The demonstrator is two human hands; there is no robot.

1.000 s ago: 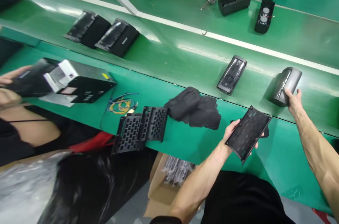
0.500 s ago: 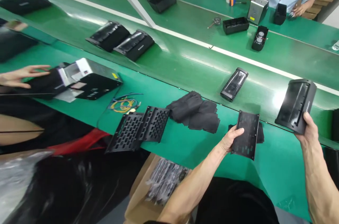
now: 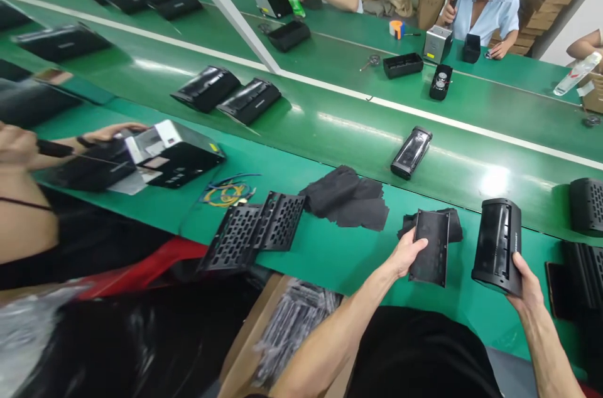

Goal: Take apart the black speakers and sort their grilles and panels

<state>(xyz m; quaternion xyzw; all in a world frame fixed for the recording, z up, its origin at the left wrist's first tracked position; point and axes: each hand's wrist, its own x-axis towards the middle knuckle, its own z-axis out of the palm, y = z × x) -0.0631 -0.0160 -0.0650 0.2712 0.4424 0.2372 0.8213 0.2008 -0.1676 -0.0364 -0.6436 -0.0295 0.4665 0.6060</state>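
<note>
1. The left hand (image 3: 406, 255) is gripping a black panel (image 3: 432, 253) right of the fabric pile (image 3: 346, 197); it's half closing, thumb pressing on the panel's face, fingers hiding behind.
2. Farther right of the pile, the right hand (image 3: 530, 290) is curling about half shut round the side of a black speaker (image 3: 494, 247), its glossy face showing; whether its base is touching anything, I cannot tell.
3. A loose cloth (image 3: 455, 226) is peeking out behind the panel, right of the pile.
4. Beyond the pile, to its right, a second speaker (image 3: 411, 153) is lying on the green belt (image 3: 330, 134).
5. Just left of the pile, perforated grilles (image 3: 282, 221) are overlapping; past them, a cable bundle (image 3: 228, 194) is looping about.
6. Farther left, a co-worker's hand (image 3: 117, 132) is showing beside a boxy device (image 3: 186, 156).
7. Nearer the person than the pile, and leftward, an open carton (image 3: 247, 335) is holding plastic-wrapped pieces (image 3: 296, 322).
</note>
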